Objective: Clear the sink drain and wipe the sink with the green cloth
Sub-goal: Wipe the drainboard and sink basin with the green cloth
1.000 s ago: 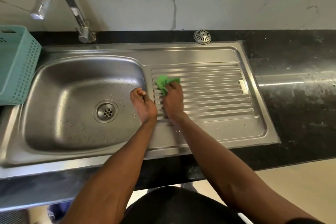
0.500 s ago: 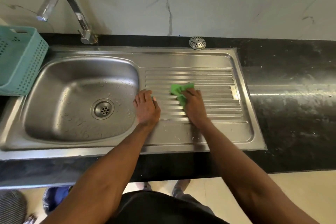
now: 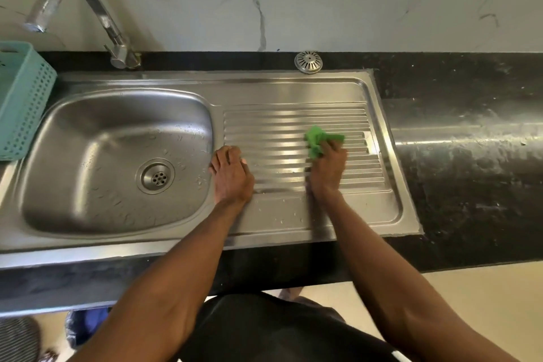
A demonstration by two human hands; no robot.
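A stainless steel sink (image 3: 88, 132) has its basin on the left and a ribbed drainboard (image 3: 279, 123) on the right. The round drain (image 3: 155, 175) in the basin floor shows its holes, with water drops around it. My right hand (image 3: 327, 169) presses a crumpled green cloth (image 3: 318, 139) onto the right part of the drainboard ribs. My left hand (image 3: 230, 175) lies flat, palm down, on the ridge between basin and drainboard, holding nothing. A loose metal strainer cap (image 3: 308, 62) rests on the counter behind the drainboard.
A chrome tap (image 3: 97, 12) arches over the basin's back left. A teal perforated basket (image 3: 22, 100) sits at the left edge. Black stone counter (image 3: 470, 141) extends to the right; a marble wall rises behind.
My right hand has slid the green cloth rightward across the drainboard ribs, from near the basin edge to the right side. My left hand stays on the ridge, now flat.
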